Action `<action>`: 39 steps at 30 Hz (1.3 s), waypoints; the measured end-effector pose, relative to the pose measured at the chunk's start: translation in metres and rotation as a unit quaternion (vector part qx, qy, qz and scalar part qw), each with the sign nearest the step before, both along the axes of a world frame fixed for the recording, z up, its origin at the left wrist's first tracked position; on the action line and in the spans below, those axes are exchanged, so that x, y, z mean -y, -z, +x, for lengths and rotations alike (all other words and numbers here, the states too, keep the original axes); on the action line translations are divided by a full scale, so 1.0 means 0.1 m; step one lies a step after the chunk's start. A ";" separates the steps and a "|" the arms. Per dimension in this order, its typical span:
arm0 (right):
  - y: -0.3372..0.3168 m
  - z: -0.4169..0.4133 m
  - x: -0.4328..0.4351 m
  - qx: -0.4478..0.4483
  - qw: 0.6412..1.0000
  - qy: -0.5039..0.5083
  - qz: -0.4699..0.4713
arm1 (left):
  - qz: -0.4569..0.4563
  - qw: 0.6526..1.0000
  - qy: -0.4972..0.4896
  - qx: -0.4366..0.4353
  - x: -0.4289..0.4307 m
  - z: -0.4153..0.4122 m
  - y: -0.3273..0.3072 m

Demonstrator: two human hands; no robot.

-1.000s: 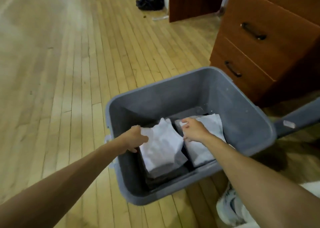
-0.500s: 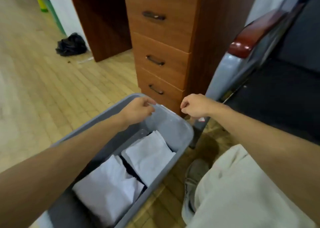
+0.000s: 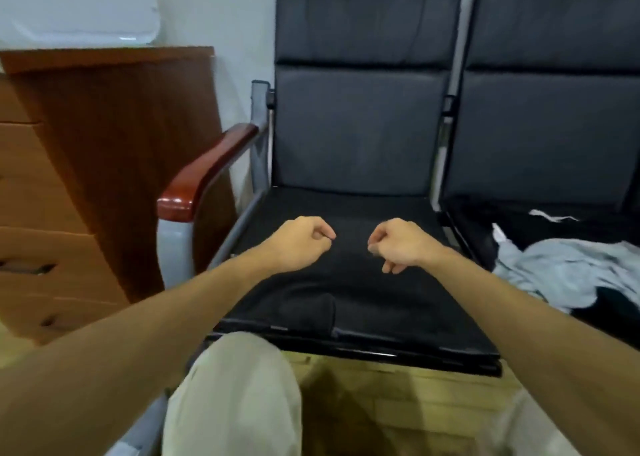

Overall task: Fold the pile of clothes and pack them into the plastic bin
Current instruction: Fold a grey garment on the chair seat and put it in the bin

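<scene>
Both hands hover just above the black seat (image 3: 363, 303) of the left chair, near each other but apart. The left hand (image 3: 299, 244) is curled into a loose fist with the thumb tip against the forefinger, and nothing shows between them. The right hand (image 3: 398, 246) is curled too, knuckles up and fingertips tucked under, and holds nothing that can be seen. Whether either one touches the seat cannot be told.

The clothes (image 3: 568, 268) lie unfolded on the next seat to the right, well clear of the right hand. On top is a crumpled pale grey-blue piece, with dark cloth (image 3: 616, 303) showing beneath its near edge and a white strip (image 3: 552, 216) behind it.

A red-brown armrest (image 3: 207, 171) curves down at the left of the chair, with a wooden cabinet (image 3: 114, 151) just beyond. A knee in pale trousers (image 3: 235, 396) shows below the seat's front edge, over the plank floor (image 3: 398, 403).
</scene>
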State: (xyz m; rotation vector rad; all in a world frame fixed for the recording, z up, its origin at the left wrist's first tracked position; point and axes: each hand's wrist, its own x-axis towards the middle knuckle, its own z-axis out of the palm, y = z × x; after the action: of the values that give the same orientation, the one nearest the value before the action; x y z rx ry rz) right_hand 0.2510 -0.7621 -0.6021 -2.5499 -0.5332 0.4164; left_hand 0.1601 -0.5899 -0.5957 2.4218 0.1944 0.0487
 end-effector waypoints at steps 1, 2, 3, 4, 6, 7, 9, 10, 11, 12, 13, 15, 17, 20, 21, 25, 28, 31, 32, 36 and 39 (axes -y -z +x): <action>0.02 0.09 0.17 -0.008 1.000 0.024 0.010 | 0.004 1.000 0.020 -0.007 0.13 0.14 0.03; 0.04 0.19 0.34 -0.015 0.999 0.047 0.020 | 0.008 0.999 0.041 -0.015 0.25 0.28 0.05; 0.08 0.27 0.50 -0.022 0.997 0.069 0.032 | 0.009 0.998 0.061 -0.024 0.37 0.42 0.08; 0.13 0.35 0.66 -0.026 0.995 0.089 0.043 | 0.009 0.996 0.079 -0.034 0.48 0.54 0.11; 0.22 0.49 0.94 -0.025 0.988 0.135 0.066 | 0.009 0.992 0.117 -0.052 0.70 0.77 0.17; 0.26 0.55 1.08 -0.021 0.984 0.162 0.077 | 0.010 0.988 0.138 -0.064 0.82 0.88 0.20; 0.34 0.67 1.33 -0.004 0.974 0.210 0.084 | 0.011 0.980 0.179 -0.090 1.04 1.09 0.27; 0.38 0.75 1.45 0.017 0.972 0.226 0.066 | 0.010 0.975 0.198 -0.103 1.13 1.20 0.31; 0.40 0.81 1.56 0.037 0.969 0.242 0.036 | 0.011 0.970 0.216 -0.115 1.22 1.30 0.36; 0.43 0.86 1.68 0.059 0.963 0.262 0.007 | 0.014 0.964 0.234 -0.123 1.30 1.41 0.40; 0.45 0.90 1.78 0.076 0.957 0.279 -0.012 | 0.018 0.960 0.248 -0.128 1.38 1.51 0.45; 0.54 0.95 1.97 0.094 0.950 0.293 -0.049 | 0.021 0.955 0.267 -0.131 1.53 1.69 0.54; 0.65 0.98 2.12 0.085 0.951 0.272 -0.119 | 0.017 0.954 0.270 -0.127 1.69 1.84 0.64; 0.77 1.04 2.24 0.080 0.950 0.263 -0.149 | -0.004 0.960 0.255 -0.115 1.89 1.96 0.78; 0.78 1.06 2.26 0.091 0.949 0.261 -0.152 | -0.014 0.963 0.246 -0.112 1.94 1.98 0.81; 0.83 1.03 2.22 0.157 0.938 0.270 -0.149 | -0.031 0.964 0.236 -0.116 2.16 1.97 0.91; 0.68 0.91 2.15 0.214 0.924 0.318 -0.003 | -0.082 0.961 0.236 -0.118 2.33 1.87 0.95; 0.41 0.75 2.09 0.245 0.873 0.368 0.205 | -0.191 0.955 0.218 -0.063 2.44 1.71 0.85; 0.33 0.71 2.05 0.256 0.850 0.378 0.262 | -0.204 0.956 0.209 -0.025 2.44 1.66 0.78; 0.10 0.62 1.79 0.251 0.788 0.374 0.420 | -0.254 0.948 0.182 0.058 2.23 1.46 0.47; -0.01 0.58 1.54 0.231 0.781 0.340 0.469 | -0.285 0.941 0.168 0.063 1.90 1.32 0.31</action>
State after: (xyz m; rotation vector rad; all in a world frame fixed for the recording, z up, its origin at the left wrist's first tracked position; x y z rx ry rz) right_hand 0.3088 -0.9159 -0.6011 -1.6339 0.0828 -0.6234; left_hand 0.2918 -0.7797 -0.6270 1.8330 -0.2397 -0.0075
